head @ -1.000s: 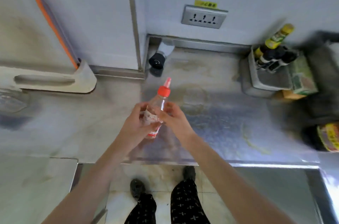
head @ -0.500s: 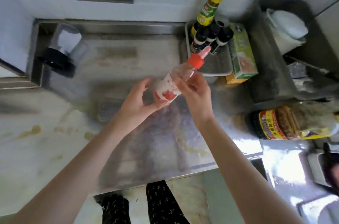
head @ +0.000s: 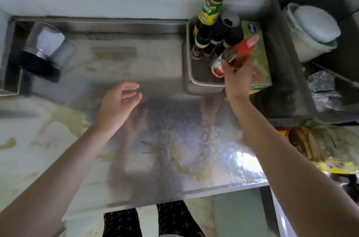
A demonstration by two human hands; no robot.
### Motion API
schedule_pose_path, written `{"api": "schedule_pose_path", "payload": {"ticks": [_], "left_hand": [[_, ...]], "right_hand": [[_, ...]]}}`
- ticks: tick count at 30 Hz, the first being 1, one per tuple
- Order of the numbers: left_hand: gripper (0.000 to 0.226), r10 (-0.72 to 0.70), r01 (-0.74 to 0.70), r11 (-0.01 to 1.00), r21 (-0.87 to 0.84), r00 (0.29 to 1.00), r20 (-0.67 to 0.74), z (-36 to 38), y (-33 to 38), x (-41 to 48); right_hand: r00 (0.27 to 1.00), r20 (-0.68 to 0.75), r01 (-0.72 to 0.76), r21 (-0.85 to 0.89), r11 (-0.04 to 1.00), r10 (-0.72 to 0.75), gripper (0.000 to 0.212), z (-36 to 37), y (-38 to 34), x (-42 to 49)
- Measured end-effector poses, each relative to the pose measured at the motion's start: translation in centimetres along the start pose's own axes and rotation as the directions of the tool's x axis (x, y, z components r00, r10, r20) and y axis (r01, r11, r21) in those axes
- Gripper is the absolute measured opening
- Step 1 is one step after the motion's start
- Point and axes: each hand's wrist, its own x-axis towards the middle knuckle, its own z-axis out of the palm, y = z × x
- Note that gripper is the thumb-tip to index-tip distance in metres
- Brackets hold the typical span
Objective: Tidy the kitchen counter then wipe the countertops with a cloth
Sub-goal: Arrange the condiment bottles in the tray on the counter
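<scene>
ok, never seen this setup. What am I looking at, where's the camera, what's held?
No machine here: a person works bare-handed, and one wide-angle camera on their head looks down at a stained steel counter. The arms entering from below are theirs. The right hand grips a clear squeeze bottle with a red cap, tilted above a grey tray holding dark sauce bottles. The left hand hangs open over the counter, holding nothing. A green box sits right of the tray; a clear jar on a black base is far left.

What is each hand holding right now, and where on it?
The right hand grips the red-capped bottle around its body, below the cap. The left hand holds nothing.
</scene>
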Motion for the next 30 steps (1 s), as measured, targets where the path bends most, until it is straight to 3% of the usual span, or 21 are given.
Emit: {"api": "schedule_pose_path", "payload": {"ticks": [4, 7, 10, 13, 16, 19, 24, 27, 30], "left_hand": [[0.022, -0.020, 0.026, 0.998, 0.065, 0.995, -0.097, -0.6, -0.9, 0.0], [0.023, -0.026, 0.035, 0.996, 0.078, 0.993, -0.111, -0.9, -0.7, -0.2], [0.028, -0.032, 0.048, 0.995, 0.093, 0.985, -0.170, -2.6, 0.0, -0.6], [0.040, 0.118, -0.008, 0.951, 0.308, 0.932, -0.342, -6.3, -0.5, 0.1], [0.048, 0.171, 0.062, 0.894, 0.444, 0.868, -0.467, -11.0, -1.3, 2.0], [0.053, 0.136, 0.159, 0.857, 0.491, 0.848, -0.512, -14.2, -1.7, 4.2], [0.070, -0.019, 0.336, 0.752, 0.567, 0.871, -0.491, -17.1, -3.9, 7.8], [0.064, 0.033, 0.349, 0.663, 0.663, 0.870, -0.492, -18.0, -5.1, 8.7], [0.062, 0.128, 0.262, 0.734, 0.627, 0.853, -0.506, -17.9, -4.3, 7.9]], "right_hand": [[1.000, 0.024, 0.010, 0.004, 1.000, -0.010, 0.056, 0.8, 0.0, -0.4], [0.999, 0.033, -0.017, 0.026, 1.000, 0.017, 0.071, 0.8, -0.5, -0.9], [0.999, -0.051, 0.006, 0.049, 0.999, -0.004, 0.085, 0.6, -0.4, -3.2], [0.992, -0.068, 0.113, 0.069, 0.991, -0.109, 0.055, 1.9, -1.1, -8.1], [0.949, 0.203, 0.243, 0.024, 0.970, -0.243, 0.034, 5.1, -2.5, -12.2], [0.884, 0.365, 0.308, 0.016, 0.951, -0.292, 0.025, 8.5, -3.7, -13.4], [0.869, 0.398, 0.310, 0.027, 0.950, -0.295, 0.020, 11.1, -4.5, -13.7], [0.884, 0.387, 0.279, 0.016, 0.960, -0.263, 0.019, 11.5, -4.1, -13.3], [0.895, 0.405, 0.210, -0.008, 0.978, -0.189, 0.021, 11.0, -3.7, -13.0]]}}
